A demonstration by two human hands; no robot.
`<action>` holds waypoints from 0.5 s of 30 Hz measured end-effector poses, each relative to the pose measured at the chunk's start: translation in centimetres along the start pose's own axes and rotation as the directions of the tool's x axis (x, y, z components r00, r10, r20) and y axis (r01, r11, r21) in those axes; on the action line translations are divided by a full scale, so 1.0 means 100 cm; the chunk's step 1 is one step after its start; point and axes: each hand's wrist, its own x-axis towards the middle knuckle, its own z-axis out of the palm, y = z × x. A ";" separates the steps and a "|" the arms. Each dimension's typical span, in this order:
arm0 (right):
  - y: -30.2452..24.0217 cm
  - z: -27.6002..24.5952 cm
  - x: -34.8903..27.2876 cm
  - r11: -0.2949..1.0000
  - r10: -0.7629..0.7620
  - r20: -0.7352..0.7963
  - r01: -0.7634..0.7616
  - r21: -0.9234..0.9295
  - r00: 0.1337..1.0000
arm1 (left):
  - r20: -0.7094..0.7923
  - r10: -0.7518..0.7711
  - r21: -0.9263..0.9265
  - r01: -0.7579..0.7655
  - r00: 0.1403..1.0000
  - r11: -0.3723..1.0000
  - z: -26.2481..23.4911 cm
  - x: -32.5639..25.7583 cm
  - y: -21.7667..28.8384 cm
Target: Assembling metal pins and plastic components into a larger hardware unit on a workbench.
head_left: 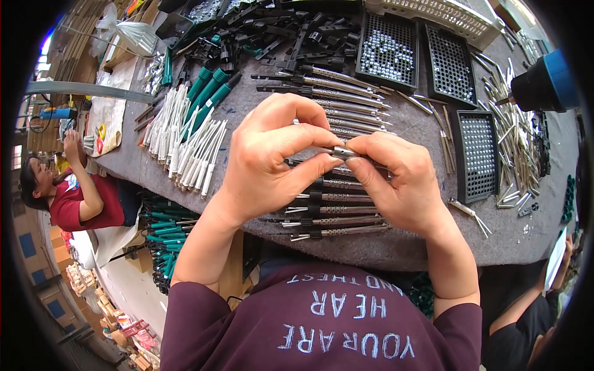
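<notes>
Both hands meet over the middle of the table at a small silvery metal sleeve (340,152). My left hand (267,151) pinches its left end between thumb and index finger, the other fingers curled above. On the right end, the thumb and index finger of my right hand (401,174) close in the same way. Fingertips cover part of the sleeve. Beneath the hands lies a row of soldering-iron barrels (346,94), slim perforated metal tubes with black collars; several show pointed tips at the right, and white rods stick out at the left of the nearer ones.
White heating rods with wires (185,145) and green handles (207,93) lie at left, black plastic parts (303,31) behind. Black perforated trays (476,157) of small metal pieces stand right, beside loose metal tubes (516,148). A blue power screwdriver (544,83) hangs at right. Co-workers sit at both sides.
</notes>
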 end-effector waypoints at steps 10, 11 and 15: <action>-0.001 -0.001 -0.001 0.999 0.037 0.019 -0.037 0.011 0.999 | -0.005 0.156 0.187 -0.152 0.988 0.970 0.000 0.002 -0.002; -0.002 -0.001 0.000 0.999 0.047 0.017 -0.048 0.020 0.999 | -0.007 0.168 0.194 -0.163 0.986 0.967 0.000 0.003 -0.002; -0.004 -0.003 0.000 0.995 0.031 0.022 -0.028 -0.100 0.999 | 0.034 0.195 0.210 -0.197 0.980 0.958 0.001 0.001 -0.008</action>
